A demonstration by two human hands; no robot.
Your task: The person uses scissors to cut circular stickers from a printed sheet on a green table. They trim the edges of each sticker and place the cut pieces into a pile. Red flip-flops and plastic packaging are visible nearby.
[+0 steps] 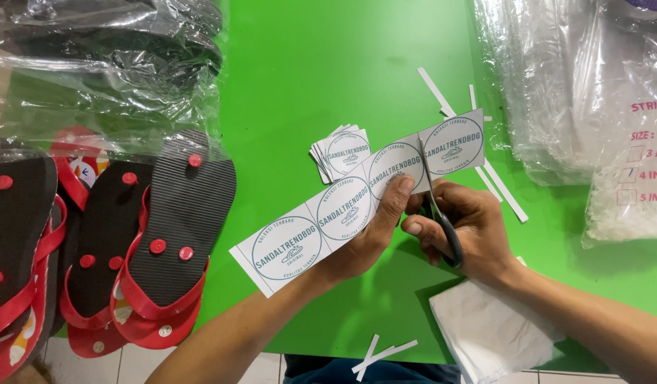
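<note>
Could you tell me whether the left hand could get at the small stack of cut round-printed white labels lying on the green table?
Probably yes: the stack lies uncovered just beyond the left hand, though that hand holds the label strip.

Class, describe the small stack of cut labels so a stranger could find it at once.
Start at the green table and find the long paper strip of round labels held by the left hand. Just above the strip's middle lies the small stack of cut labels. Unlike the strip, its squares are already separate, fanned in a pile and touched by neither hand.
</note>
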